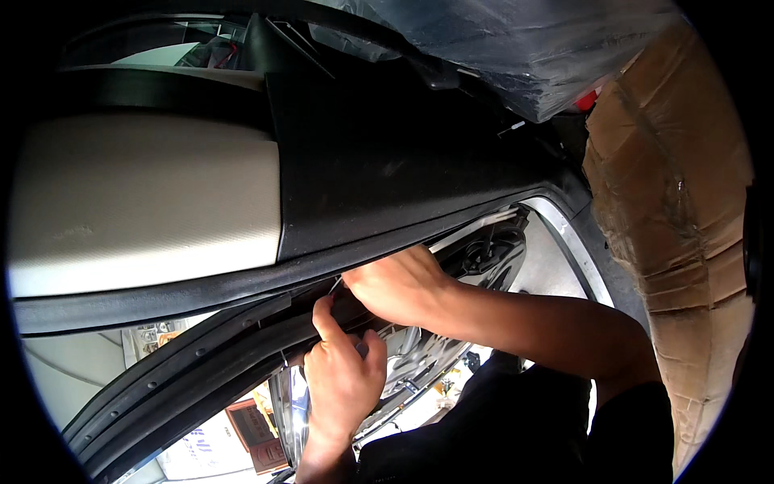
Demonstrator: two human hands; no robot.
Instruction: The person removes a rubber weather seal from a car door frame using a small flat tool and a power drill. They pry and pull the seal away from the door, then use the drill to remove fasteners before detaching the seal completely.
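With the right hand point(399, 284) at the far black panel's point(379, 161) edge, fingers hidden, and the left hand point(347, 383) pointing its forefinger at the black trim strip point(205, 352) running near left, I cannot tell either grip, but light, even fingertip pressure would probably work best.

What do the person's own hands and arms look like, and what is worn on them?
The left hand and the right hand wear no gloves, and I see no watch or bracelet. The right forearm is bare up to a plain black sleeve; I cannot make out a left sleeve.
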